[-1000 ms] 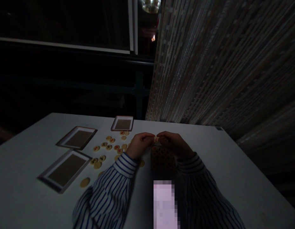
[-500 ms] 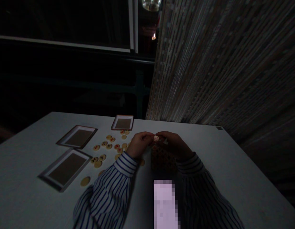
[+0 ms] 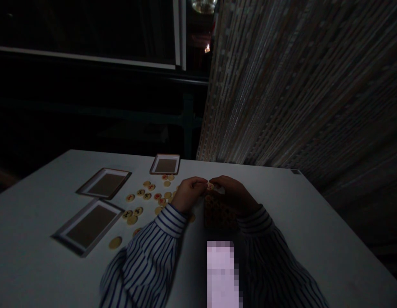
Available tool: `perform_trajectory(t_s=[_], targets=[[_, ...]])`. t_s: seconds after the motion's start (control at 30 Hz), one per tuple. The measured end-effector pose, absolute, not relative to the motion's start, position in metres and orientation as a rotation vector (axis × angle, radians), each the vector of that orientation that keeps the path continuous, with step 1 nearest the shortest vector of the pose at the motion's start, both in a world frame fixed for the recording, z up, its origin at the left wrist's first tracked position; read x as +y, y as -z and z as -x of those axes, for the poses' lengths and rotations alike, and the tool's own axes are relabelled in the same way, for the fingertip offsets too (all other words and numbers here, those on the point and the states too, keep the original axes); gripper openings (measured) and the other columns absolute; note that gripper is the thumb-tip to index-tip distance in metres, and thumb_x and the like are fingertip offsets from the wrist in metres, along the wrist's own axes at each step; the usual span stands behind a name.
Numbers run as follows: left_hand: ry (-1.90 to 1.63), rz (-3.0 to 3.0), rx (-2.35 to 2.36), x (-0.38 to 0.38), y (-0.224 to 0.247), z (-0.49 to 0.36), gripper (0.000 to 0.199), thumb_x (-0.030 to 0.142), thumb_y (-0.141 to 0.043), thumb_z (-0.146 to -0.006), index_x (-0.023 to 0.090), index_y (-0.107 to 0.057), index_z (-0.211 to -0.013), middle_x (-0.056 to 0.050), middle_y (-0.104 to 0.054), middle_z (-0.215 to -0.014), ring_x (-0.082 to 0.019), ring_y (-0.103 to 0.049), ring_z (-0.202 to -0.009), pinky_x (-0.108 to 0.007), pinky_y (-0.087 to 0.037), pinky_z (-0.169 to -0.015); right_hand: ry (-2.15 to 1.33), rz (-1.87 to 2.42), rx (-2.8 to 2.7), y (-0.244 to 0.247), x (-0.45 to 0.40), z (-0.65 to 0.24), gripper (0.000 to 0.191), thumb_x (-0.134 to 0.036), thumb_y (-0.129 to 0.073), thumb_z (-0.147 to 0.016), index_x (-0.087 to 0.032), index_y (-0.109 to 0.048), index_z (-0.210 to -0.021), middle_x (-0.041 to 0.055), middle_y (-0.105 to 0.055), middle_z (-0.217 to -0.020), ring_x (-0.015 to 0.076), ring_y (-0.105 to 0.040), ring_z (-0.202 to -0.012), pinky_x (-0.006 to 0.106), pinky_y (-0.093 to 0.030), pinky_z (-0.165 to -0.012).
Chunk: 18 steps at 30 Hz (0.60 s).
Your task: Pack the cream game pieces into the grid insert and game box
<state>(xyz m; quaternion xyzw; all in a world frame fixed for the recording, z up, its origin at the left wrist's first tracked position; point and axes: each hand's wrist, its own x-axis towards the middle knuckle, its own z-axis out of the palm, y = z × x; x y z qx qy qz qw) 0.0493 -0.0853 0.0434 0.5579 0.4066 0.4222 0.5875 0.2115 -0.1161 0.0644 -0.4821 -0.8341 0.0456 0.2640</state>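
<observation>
Between the fingertips of my left hand (image 3: 189, 193) and my right hand (image 3: 234, 192) is a round Chinese chess piece (image 3: 210, 186) with a red character on its face. Both hands are closed in a pinch on it, thumbs and forefingers meeting at its edge. Just below the hands sits a dark reddish box-like object (image 3: 219, 213) with a patterned top; shadow hides its details. Left of my left hand lie several loose round pieces, some with red marks such as one chess piece (image 3: 130, 197), some with dark marks such as another chess piece (image 3: 138, 211), others plain side up.
Three shallow rectangular trays or lids stand on the white table (image 3: 301, 239): a back tray (image 3: 152, 167), a left tray (image 3: 84, 185) and a front-left tray (image 3: 61, 233). A bright, pixelated phone-like rectangle (image 3: 221, 273) is nearest me. A string curtain (image 3: 249, 85) hangs behind.
Hardly anything differs. My hands stay in place around the chess piece, and the view has shifted very slightly.
</observation>
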Motion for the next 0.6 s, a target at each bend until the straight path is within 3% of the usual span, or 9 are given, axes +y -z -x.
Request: perform_trajectory(t_s=[0.6], targets=[[-0.953,-1.494,0.984,-0.081,-0.033,-0.047,0.017,0.022,-0.058,-0.067,0.012,-0.064,-0.08,-0.002,-0.063,-0.063,-0.011,-0.056,-0.058,-0.022,-0.043,-0.054,-0.096,1.396,-2.316,-0.06,-0.113,-0.217,0.024,-0.033,-0.056,-0.077,-0.02,-0.06,-0.097,0.0047,-0.064,-0.086,0.0155,-0.057,-0.076,0.027,-0.042,-0.068]])
